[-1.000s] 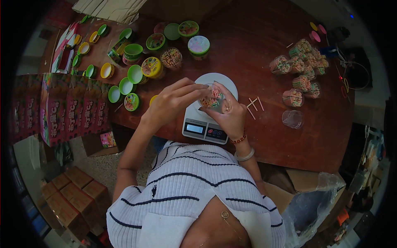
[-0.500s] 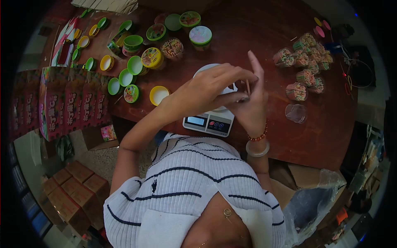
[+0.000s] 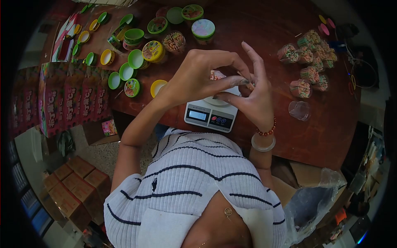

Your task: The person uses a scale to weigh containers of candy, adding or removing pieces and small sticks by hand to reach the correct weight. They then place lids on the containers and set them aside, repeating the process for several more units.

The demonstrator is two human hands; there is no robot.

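Note:
My left hand (image 3: 202,76) reaches over the kitchen scale (image 3: 211,117), thumb and forefinger pinched together on what looks like the end of a thin stick (image 3: 250,86). My right hand (image 3: 258,97) meets it there, forefinger pointing up and the other fingers curled in; what lies inside them is hidden. Behind my left fingers, a container with pink and white contents (image 3: 216,75) shows above the scale's round plate. The scale's display is lit, but its figures are too blurred to read. To the right stands an empty clear cup (image 3: 299,110).
Several clear cups packed with coloured sticks (image 3: 301,88) stand at the right. Green and yellow tubs and lids (image 3: 135,59) spread over the left of the table, near a yellow-lidded tub (image 3: 153,51). Pink printed packaging (image 3: 66,99) hangs at the left edge. Cardboard boxes (image 3: 78,184) sit below.
My left hand has drawn its fingertips closer into my right hand, and the stick seen upright between them is now mostly covered. The container behind my left fingers has come into view.

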